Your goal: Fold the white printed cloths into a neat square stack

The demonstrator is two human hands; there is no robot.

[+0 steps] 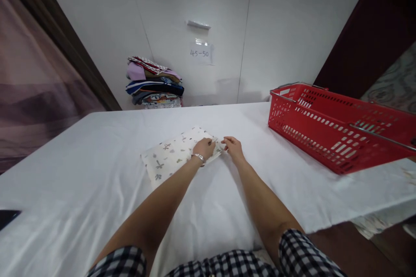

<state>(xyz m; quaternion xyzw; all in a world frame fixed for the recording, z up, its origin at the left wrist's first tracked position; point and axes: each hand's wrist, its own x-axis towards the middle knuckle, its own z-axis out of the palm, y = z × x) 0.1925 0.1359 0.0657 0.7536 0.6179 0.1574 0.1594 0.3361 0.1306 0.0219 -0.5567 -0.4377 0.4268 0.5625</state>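
Note:
A cream cloth point(172, 156) printed with small grey, green and reddish figures lies flat on the white-covered table, folded into a rough rectangle set at a slant. My left hand point(204, 148), with a silver bracelet at the wrist, is closed on the cloth near its right end. At that same end, my right hand point(233, 147) has its thumb and fingers bent together at the edge of the fabric and seems to pinch it. The bit of cloth between the two hands looks bunched, and my fingers partly hide it.
A red plastic basket point(312, 134) with metal handles stands at the right of the table point(113, 147). Several folded clothes point(156, 84) are stacked against the white wall at the back. A paper sign point(201, 53) reads "45-50". One dark flat object point(8, 217) lies at the left edge.

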